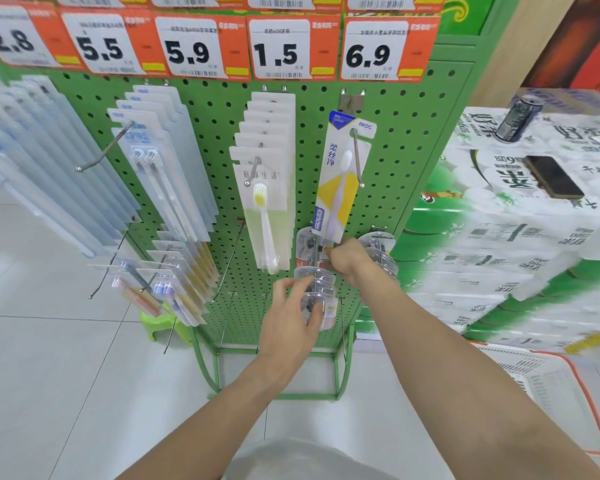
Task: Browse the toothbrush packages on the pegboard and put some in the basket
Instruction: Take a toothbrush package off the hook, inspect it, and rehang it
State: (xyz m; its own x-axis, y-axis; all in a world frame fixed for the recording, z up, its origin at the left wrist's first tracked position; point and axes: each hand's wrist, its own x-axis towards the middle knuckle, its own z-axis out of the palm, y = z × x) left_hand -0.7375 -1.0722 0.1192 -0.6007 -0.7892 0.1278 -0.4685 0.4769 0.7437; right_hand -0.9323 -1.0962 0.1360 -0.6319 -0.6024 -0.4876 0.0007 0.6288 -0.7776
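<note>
A green pegboard (388, 168) carries hanging toothbrush packages. A yellow and white FROC toothbrush package (340, 178) hangs tilted on its hook under the 6.9 tag. My right hand (349, 259) pinches the bottom edge of that package. My left hand (291, 317) grips a stack of clear plastic blister packs (321, 289) hanging on a lower hook. To the left hangs a row of white packages with a yellow-bristled toothbrush (267, 202) in front. The white basket with an orange rim (568, 386) sits on the floor at the lower right.
More toothbrush packs (167, 174) hang to the left on long hooks that stick out. Price tags (278, 50) line the top. Stacked tissue packs (534, 237) stand on the right with a can (518, 117) and a phone (553, 176) on top. A green stool (160, 323) sits behind the rack.
</note>
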